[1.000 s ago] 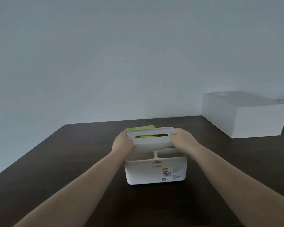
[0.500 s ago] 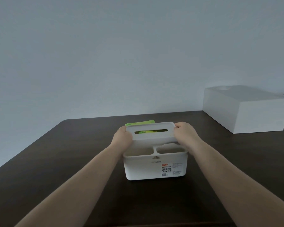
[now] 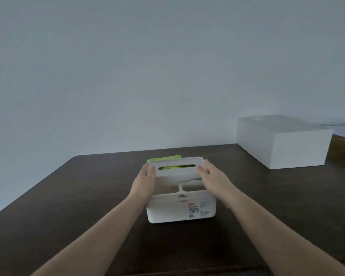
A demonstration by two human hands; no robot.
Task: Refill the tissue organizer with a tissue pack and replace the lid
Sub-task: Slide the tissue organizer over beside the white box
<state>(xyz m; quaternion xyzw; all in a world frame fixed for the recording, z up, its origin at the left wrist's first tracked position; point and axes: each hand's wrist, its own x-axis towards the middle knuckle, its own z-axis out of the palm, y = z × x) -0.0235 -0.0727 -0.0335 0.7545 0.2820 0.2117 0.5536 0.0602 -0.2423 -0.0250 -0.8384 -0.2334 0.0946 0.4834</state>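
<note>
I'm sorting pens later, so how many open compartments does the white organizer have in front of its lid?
2, side by side behind the organizer's front wall: a left compartment and a right compartment, partly covered by the right hand.

The white rectangular plastic organizer (image 3: 181,208) in the centre of the frame looks smooth and matt, as does its slotted white plastic lid (image 3: 176,166). A glossy green tissue pack (image 3: 173,167) shows through the slot. The dark brown wooden table (image 3: 68,196) has a dull, smooth finish. At the right, the white rectangular box (image 3: 283,144) looks matt.
</note>
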